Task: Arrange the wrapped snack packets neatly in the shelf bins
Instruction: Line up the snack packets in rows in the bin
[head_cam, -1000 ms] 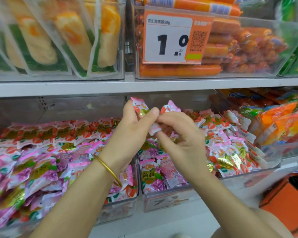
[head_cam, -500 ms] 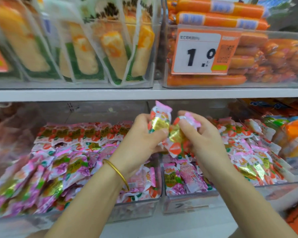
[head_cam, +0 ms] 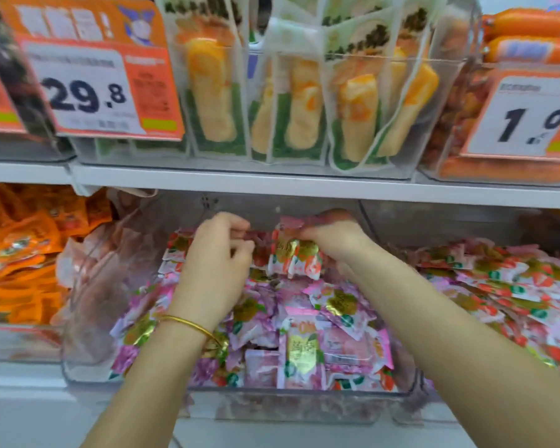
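The clear bin (head_cam: 304,403) holds pink packets (head_cam: 340,345) at its near end. At the far end the right hand (head_cam: 332,237) grasps red packets (head_cam: 293,258). The left hand (head_cam: 215,263) has curled fingers; what they hold is unclear.

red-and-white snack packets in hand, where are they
Head view, centre: the right hand pinches the red-and-white snack packets over the back of the clear bin, beside the left hand.
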